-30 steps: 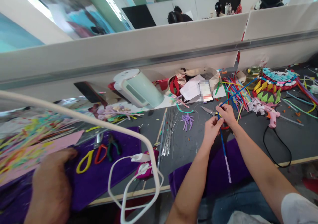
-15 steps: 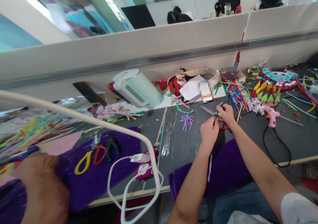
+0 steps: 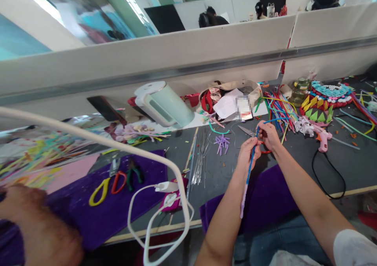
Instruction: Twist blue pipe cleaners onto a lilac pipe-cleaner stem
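My left hand [image 3: 247,153] is closed around a thin stem [image 3: 244,199], blue in its upper part and lavender below, slanting down along my forearm. My right hand [image 3: 269,135] pinches a blue pipe cleaner [image 3: 277,119] at the top of the stem, and its loose end sticks out to the right. The fingertips of both hands are close together; just where the pipe cleaner meets the stem is partly hidden. Behind my hands lie scissors [image 3: 246,131] with red handles, partly covered by my fingers.
A co-worker's hand [image 3: 26,211] is at the lower left, near yellow-handled scissors [image 3: 99,192] and green pliers [image 3: 134,175]. A white cable [image 3: 176,167] crosses in front. Purple curls [image 3: 222,144], wires [image 3: 202,152], a pipe cleaner bundle [image 3: 281,110] and a pink glue gun [image 3: 323,138] surround my hands.
The loose end of the blue pipe cleaner has swung down from pointing up right to nearly level. More of the stem shows below my left hand. The co-worker's hand has shifted left.
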Demonstrator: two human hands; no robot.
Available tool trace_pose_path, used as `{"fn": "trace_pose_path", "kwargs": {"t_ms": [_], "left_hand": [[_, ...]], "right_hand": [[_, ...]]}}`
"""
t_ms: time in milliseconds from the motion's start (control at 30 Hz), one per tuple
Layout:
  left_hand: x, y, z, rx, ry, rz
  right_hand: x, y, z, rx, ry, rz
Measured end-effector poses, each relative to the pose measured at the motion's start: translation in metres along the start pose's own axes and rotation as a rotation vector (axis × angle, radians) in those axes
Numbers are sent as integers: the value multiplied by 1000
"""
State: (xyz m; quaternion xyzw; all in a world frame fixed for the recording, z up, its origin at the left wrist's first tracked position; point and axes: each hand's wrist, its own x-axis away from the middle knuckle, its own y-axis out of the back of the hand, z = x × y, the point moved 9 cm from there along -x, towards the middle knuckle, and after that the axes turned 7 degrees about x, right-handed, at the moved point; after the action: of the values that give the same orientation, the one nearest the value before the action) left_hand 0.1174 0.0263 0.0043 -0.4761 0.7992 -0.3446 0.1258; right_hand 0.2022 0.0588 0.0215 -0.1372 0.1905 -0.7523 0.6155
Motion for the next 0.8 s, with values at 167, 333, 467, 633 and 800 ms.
{"fn": "trace_pose_path", "kwargs": {"t_ms": [167,333,467,633,800], "left_hand": [[1,-12,15,187,111,90],[-3,1,12,43,55,-31],[-4,11,9,52,48,-106],[-2,10,8,24,78,-133],[-2,8,8,53,84,-122]], "right_hand": [[2,-7,1,-102,10,62],[-2,8,7,-67,73,-44],[-3,8,8,-51,85,-39],[-2,5,2,-5,46,-20],[-3,4,2,27,62,-25]]}}
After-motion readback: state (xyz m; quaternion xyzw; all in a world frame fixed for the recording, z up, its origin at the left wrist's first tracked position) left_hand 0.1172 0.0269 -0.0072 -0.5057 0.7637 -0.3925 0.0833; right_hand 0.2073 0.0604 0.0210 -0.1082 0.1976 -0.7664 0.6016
